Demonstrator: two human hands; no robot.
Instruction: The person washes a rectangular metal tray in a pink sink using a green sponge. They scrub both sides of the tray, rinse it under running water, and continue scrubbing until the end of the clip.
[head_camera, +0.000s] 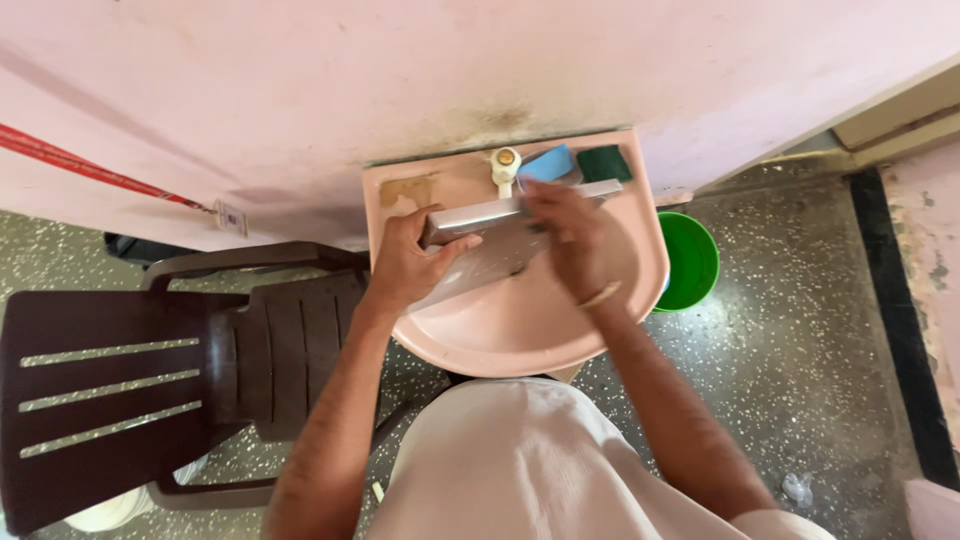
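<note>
Cloth of a pale pink dress (520, 460) fills the bottom middle of the frame. Higher up, two bare arms reach into a pink sink (520, 330) at the middle. Left hand (405, 265) is clenched on the left end of a flat shiny metal tray (480, 240), which tilts over the bowl. Right hand (570, 240) presses on the tray's right part, fingers bent. A dark brown chair (120, 380) stands at the left, a green bucket (690, 260) at the right. A tap (505, 165), a blue sponge (548, 163) and a green pad (603, 162) sit on the sink's far rim, by the pink wall (300, 90).
</note>
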